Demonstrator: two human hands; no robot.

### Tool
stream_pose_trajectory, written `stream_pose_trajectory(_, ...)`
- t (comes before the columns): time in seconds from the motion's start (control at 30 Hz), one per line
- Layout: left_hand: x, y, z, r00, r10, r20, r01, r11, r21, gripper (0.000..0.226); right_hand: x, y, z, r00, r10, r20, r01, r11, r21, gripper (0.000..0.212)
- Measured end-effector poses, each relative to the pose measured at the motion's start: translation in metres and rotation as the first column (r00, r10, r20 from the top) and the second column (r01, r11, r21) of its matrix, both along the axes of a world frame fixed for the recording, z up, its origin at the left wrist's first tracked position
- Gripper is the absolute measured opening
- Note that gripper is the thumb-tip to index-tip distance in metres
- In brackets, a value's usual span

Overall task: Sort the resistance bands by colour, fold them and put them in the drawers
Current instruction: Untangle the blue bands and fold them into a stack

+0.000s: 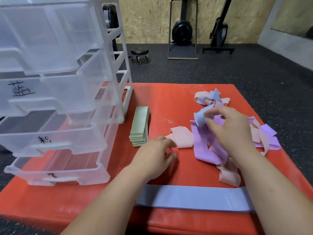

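Where flat bands (208, 141) tangle, right hand (232, 131) clamped on crumpled blue band (201, 117), left hand (157, 153) slack-fingered.

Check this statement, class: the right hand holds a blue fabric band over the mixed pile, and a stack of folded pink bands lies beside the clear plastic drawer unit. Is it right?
No. The head view shows the stack of folded bands beside the clear plastic drawer unit is pale green, not pink. The right hand does hold a blue fabric band over the mixed pile.
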State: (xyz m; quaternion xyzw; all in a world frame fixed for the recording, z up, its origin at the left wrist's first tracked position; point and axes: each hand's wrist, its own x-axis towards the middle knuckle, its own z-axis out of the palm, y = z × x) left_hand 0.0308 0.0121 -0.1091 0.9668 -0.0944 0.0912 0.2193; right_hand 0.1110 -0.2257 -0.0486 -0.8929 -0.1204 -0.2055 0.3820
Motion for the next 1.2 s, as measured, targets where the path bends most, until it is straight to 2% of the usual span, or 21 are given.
stream_pose_trajectory(0.1,0.001,-0.004,0.003,0.999,0.025,0.032,-0.023,0.998,-0.065,0.026,-0.013,-0.009,0.013,0.990,-0.053,-0.131,0.089,0.955,0.283,0.042)
stream_pose_trajectory(0.2,0.003,-0.010,0.002,0.998,0.046,0.042,-0.039,0.989,-0.143,0.027,-0.025,-0.015,0.006,0.944,-0.072,-0.322,0.185,0.923,0.337,0.058)
stream_pose_trajectory(0.3,0.004,-0.021,0.005,0.999,0.022,0.043,-0.011,0.969,-0.245,0.038,-0.034,-0.015,0.000,0.919,0.085,-0.385,0.108,0.885,0.453,0.064)
stream_pose_trajectory(0.43,0.005,-0.043,0.016,0.999,-0.011,0.040,0.027,0.911,-0.411,0.048,-0.045,-0.011,-0.002,0.858,0.357,-0.370,-0.084,0.807,0.585,0.063)
stream_pose_trajectory(0.5,0.010,-0.050,0.016,1.000,-0.017,0.010,0.020,0.898,-0.440,0.036,-0.049,-0.012,-0.003,0.826,0.434,-0.360,-0.161,0.794,0.586,0.049)
stream_pose_trajectory(0.6,0.016,-0.053,0.012,1.000,-0.027,-0.014,0.017,0.871,-0.492,0.016,-0.053,-0.018,-0.001,0.841,0.410,-0.354,-0.168,0.818,0.550,0.033)
stream_pose_trajectory(0.77,0.014,-0.055,0.017,0.992,-0.118,0.034,0.120,0.880,-0.459,0.012,-0.050,-0.041,0.004,0.870,0.312,-0.381,-0.225,0.940,0.257,0.009)
stream_pose_trajectory(0.83,0.013,-0.054,0.019,0.986,-0.166,-0.007,0.143,0.872,-0.469,0.015,-0.050,-0.046,0.005,0.873,0.327,-0.361,-0.231,0.930,0.284,0.007)
stream_pose_trajectory(0.9,0.012,-0.052,0.020,0.981,-0.183,-0.065,0.140,0.898,-0.416,0.019,-0.048,-0.049,0.007,0.879,0.344,-0.330,-0.233,0.914,0.332,0.007)
stream_pose_trajectory(0.97,0.013,-0.048,0.019,0.985,-0.162,-0.060,0.129,0.923,-0.362,0.021,-0.044,-0.055,0.007,0.896,0.324,-0.303,-0.208,0.910,0.358,0.009)
stream_pose_trajectory(1.13,0.013,-0.033,0.025,0.996,-0.089,-0.031,0.075,0.947,-0.312,0.022,-0.033,-0.076,0.009,0.967,0.161,-0.198,-0.057,0.892,0.448,0.010)
stream_pose_trajectory(1.2,0.013,-0.026,0.023,0.998,-0.052,-0.025,0.044,0.965,-0.258,0.021,-0.027,-0.087,0.005,0.975,0.094,-0.199,-0.008,0.917,0.398,0.010)
